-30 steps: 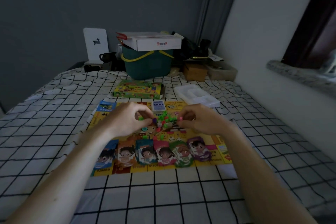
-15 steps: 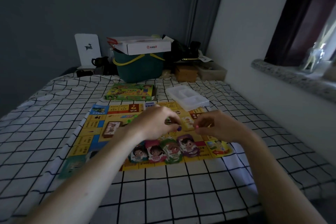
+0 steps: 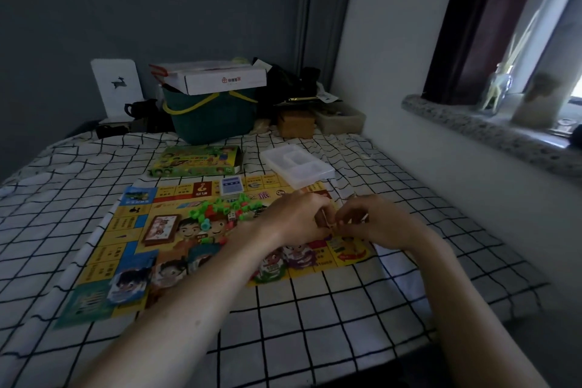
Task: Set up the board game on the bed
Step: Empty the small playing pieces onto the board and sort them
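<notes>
The left hand and right hand meet fingertip to fingertip over the right edge of the yellow illustrated game board, fingers curled and pinching something small (too hidden to name); the board lies flat on the black-and-white checked bed, so I judge the piece-placing step is in hand; next comes setting that piece on a square; the clear plastic compartment tray beyond looks empty, the green game box lies open-ended, and green and red pieces are heaped mid-board.
</notes>
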